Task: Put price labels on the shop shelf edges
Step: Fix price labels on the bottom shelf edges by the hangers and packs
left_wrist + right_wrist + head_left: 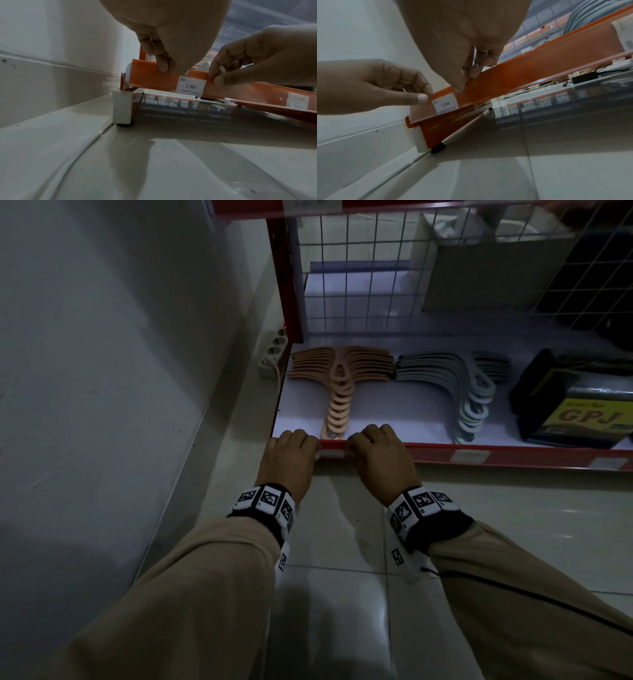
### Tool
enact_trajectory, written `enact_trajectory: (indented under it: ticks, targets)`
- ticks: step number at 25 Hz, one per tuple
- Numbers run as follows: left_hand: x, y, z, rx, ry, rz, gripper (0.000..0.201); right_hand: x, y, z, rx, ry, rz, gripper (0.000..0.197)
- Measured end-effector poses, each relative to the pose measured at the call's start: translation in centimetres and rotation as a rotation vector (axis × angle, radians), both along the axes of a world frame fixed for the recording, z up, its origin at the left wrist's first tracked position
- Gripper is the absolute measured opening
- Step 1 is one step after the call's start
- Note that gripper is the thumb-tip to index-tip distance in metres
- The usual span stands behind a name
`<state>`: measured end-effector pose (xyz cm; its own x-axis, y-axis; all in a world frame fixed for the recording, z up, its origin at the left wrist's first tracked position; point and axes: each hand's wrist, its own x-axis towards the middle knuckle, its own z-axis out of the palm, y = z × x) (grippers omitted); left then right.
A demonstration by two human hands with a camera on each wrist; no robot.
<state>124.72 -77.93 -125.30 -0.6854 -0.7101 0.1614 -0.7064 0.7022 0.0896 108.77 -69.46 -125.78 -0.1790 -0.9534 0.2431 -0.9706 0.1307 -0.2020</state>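
Observation:
A white price label [191,85] printed "Rp. 1.500" sits on the red edge rail [147,77] of the bottom shelf, near its left end. My left hand [310,451] curls over the rail's top, and its thumb [422,98] presses the label's [445,104] upper left corner. My right hand [356,450] curls over the rail on the other side, with its thumb [219,81] at the upper right corner. In the head view only a strip of the label [331,454] shows between the two hands.
On the shelf lie stacked peach hangers [337,392], grey hangers [469,392] and a black-and-yellow pack [579,409]. More labels [471,456] sit further right on the rail. A wall [102,371] and a power strip [272,354] are close on the left. A wire grid [411,268] hangs above.

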Motion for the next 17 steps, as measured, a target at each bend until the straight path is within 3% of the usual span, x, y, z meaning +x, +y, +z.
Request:
enact_trajectory:
  ticks: [9, 17]
  targets:
    - [0.7, 0.9, 0.6, -0.016, -0.027, -0.005, 0.026, -0.9, 1.3, 0.2, -0.007, 0.007, -0.018, 0.024]
    - [0.5, 1.9, 3.0, 0.021, -0.197, 0.001, 0.032, -2.9, 3.3, 1.5, 0.029, -0.055, -0.072, 0.02]
